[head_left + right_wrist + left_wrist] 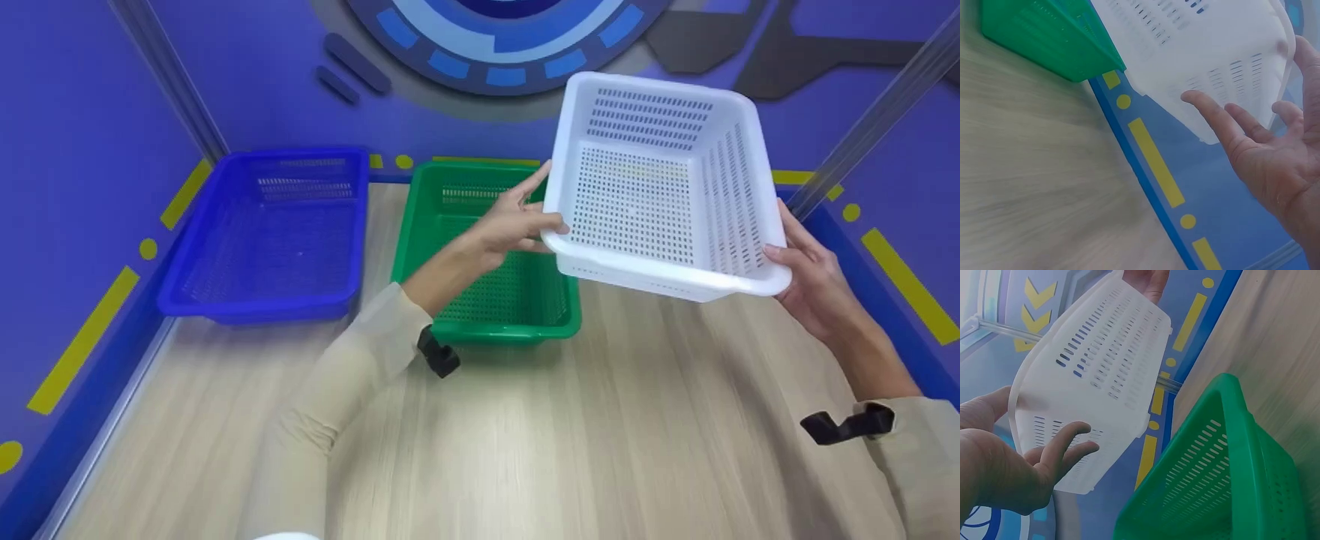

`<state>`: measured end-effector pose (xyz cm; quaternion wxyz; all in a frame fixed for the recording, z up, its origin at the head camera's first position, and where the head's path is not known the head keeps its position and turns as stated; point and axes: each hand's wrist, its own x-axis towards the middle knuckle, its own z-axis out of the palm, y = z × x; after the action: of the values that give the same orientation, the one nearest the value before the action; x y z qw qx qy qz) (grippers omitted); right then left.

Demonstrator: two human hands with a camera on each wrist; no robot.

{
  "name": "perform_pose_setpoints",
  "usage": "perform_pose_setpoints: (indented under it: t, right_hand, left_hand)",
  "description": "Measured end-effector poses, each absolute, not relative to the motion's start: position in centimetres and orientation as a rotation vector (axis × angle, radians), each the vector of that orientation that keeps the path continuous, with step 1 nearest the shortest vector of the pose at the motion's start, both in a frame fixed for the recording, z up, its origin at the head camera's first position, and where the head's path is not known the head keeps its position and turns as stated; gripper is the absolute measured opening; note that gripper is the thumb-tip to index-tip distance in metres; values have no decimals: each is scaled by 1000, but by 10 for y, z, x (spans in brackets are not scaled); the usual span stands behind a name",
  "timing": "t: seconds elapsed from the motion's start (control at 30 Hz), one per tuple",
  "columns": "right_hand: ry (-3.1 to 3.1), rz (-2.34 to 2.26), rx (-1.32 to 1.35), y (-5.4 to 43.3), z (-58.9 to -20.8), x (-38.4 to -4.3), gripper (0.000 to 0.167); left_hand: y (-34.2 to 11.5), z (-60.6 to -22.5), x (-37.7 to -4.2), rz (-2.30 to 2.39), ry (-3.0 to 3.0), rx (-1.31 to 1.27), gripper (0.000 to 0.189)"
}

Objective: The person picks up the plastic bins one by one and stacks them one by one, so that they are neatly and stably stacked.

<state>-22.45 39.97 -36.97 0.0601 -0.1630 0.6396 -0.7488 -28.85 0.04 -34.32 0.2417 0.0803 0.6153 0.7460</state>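
Observation:
A white perforated plastic basket (634, 199) is held in the air above the table, tilted so its inside faces the head camera; nothing lies in it. My left hand (517, 221) grips its left rim, thumb on the inner side and fingers behind. On the opposite side my right hand (817, 281) grips the right rim near the front corner, thumb over the edge. In the left wrist view the left hand (1022, 467) has fingers against the basket's outer wall (1089, 382). The right wrist view shows the right hand (1275, 152) with fingers spread along the underside.
A green basket (510, 330) stands on the wooden table (525, 442), partly behind the left forearm. Left of it, a blue basket (262, 307) sits near the corner. Blue printed panels (67, 150) with yellow marks wall the table at the back and sides.

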Motion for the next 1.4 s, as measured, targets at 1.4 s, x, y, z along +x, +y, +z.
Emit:
perform_pose_setpoints:
  t: [1.4]
  right_hand:
    - [1961, -2242, -377, 401, -359, -225, 73]
  left_hand:
    - [-6, -344, -293, 1990, 1723, 298, 102]
